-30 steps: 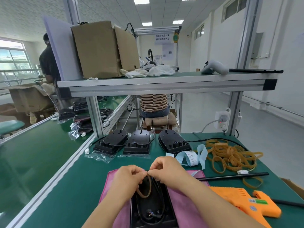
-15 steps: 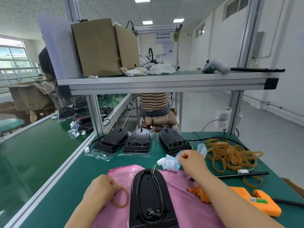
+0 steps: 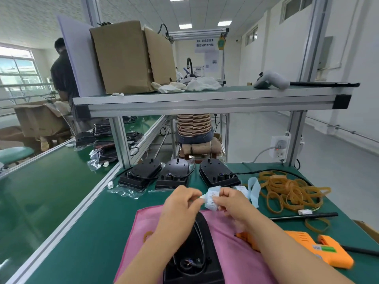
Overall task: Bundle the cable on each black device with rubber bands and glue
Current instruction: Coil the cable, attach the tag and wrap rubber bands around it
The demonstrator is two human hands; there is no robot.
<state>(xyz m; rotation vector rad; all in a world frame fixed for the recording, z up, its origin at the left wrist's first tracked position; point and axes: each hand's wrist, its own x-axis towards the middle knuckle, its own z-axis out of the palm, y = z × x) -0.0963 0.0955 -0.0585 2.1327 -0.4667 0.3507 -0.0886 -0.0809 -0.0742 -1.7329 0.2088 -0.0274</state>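
Note:
A black device [image 3: 194, 253] lies lengthwise on a pink cloth [image 3: 143, 226] close in front of me, its cable looped on top. Above its far end, my left hand [image 3: 180, 203] and my right hand [image 3: 231, 201] meet, both pinching the cable's end with its white connector and pale blue label [image 3: 212, 198]. One rubber band [image 3: 147, 235] rests on the cloth beside my left wrist. An orange glue gun [image 3: 320, 253] is on the table to the right. A heap of tan rubber bands [image 3: 291, 189] sits at the right rear.
Three more black devices [image 3: 141, 175] [image 3: 174, 175] [image 3: 217, 174] stand in a row behind my hands. A black rod [image 3: 303, 215] lies right of them. An aluminium shelf [image 3: 205, 101] overhangs the bench, carrying a cardboard box [image 3: 127, 58]. People stand and sit beyond.
My left hand has let go of the rubber band on the cloth and come up to the right hand at the labelled cable end. Earlier both hands held the band over the device.

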